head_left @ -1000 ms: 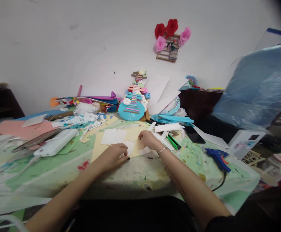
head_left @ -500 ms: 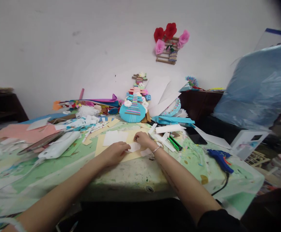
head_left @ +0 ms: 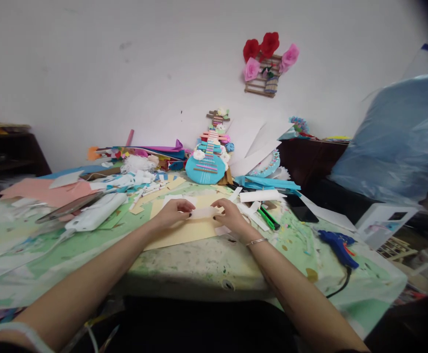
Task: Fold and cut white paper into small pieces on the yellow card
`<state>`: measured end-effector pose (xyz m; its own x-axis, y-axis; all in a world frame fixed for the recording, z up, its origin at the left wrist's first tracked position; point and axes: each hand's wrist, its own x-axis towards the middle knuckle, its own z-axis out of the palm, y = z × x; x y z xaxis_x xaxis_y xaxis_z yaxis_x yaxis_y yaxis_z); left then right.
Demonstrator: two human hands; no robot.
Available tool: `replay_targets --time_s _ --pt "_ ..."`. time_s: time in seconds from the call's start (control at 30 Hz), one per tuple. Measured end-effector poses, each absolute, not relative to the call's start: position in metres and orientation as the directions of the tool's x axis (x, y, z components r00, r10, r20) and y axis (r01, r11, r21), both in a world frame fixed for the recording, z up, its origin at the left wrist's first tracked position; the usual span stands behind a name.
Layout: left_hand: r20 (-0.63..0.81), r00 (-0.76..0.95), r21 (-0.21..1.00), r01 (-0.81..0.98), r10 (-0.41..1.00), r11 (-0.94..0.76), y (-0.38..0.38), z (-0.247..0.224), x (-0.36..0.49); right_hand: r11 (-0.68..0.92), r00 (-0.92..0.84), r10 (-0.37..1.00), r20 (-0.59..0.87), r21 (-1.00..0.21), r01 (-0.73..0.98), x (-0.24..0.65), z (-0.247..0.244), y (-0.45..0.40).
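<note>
A small white strip of paper is held level between my two hands, just above a pale yellow sheet. My left hand pinches its left end, fingers curled over the thumb. At the strip's right end my right hand closes thumb and fingers on it. Another white piece of paper lies on the yellow sheet, partly hidden behind my left hand. A pale scrap rests by my right wrist, and a green utility knife lies to the right of that hand.
A blue glue gun with a cord lies at the right, near a dark phone. On the left are a white power bank-like box and pink paper. A blue paper lute leans on the wall behind.
Both hands have lifted the white strip off the yellow sheet, and my right hand has turned to grip its end. The view has shifted slightly left.
</note>
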<state>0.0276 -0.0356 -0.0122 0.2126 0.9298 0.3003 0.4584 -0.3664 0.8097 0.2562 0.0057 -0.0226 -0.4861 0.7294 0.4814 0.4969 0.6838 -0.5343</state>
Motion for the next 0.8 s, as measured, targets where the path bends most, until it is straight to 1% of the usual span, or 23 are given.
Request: replay_targets --time_s 0.07,0.13,0.2,0.23,0.27,0.33,0.4,0.5,0.6,0.67,0.8 --pt "0.306 0.206 0.798 0.476 0.929 -0.368 -0.034 -0.014 0.028 0.729 -0.486 0.680 0.549 -0.436 0.528 0.253 -0.024 0.004" --pt "0.303 0.210 0.803 0.470 0.930 -0.368 -0.033 -0.017 0.028 0.758 -0.493 0.638 0.592 -0.368 0.539 0.251 -0.024 0.003" --pt "0.332 0.236 0.784 0.469 0.913 -0.406 -0.035 -0.019 0.027 0.773 -0.502 0.613 0.610 -0.332 0.541 0.251 -0.024 0.001" --pt "0.363 0.260 0.751 0.486 0.895 -0.446 -0.036 -0.020 0.028 0.773 -0.500 0.612 0.613 -0.329 0.543 0.252 -0.024 0.000" --pt "0.399 0.289 0.699 0.519 0.870 -0.493 -0.039 -0.020 0.028 0.766 -0.490 0.619 0.613 -0.337 0.547 0.253 -0.024 0.000" --pt "0.469 0.332 0.555 0.610 0.818 -0.566 -0.045 -0.020 0.031 0.740 -0.465 0.655 0.595 -0.379 0.556 0.257 -0.024 -0.001" --pt "0.526 0.340 0.426 0.688 0.779 -0.588 -0.052 -0.020 0.035 0.701 -0.449 0.705 0.549 -0.445 0.557 0.262 -0.024 -0.001" --pt "0.587 0.345 0.299 0.748 0.732 -0.593 -0.059 -0.020 0.041 0.660 -0.455 0.750 0.480 -0.505 0.556 0.266 -0.025 0.000" --pt "0.601 0.362 0.244 0.767 0.713 -0.594 -0.062 -0.019 0.043 0.656 -0.471 0.755 0.456 -0.504 0.562 0.266 -0.025 -0.002" --pt "0.577 0.364 0.248 0.775 0.731 -0.582 -0.062 -0.020 0.042 0.653 -0.483 0.757 0.440 -0.500 0.569 0.266 -0.025 -0.004" --pt "0.481 0.382 0.283 0.784 0.789 -0.552 -0.062 -0.021 0.037 0.640 -0.490 0.768 0.412 -0.495 0.587 0.267 -0.026 -0.008"
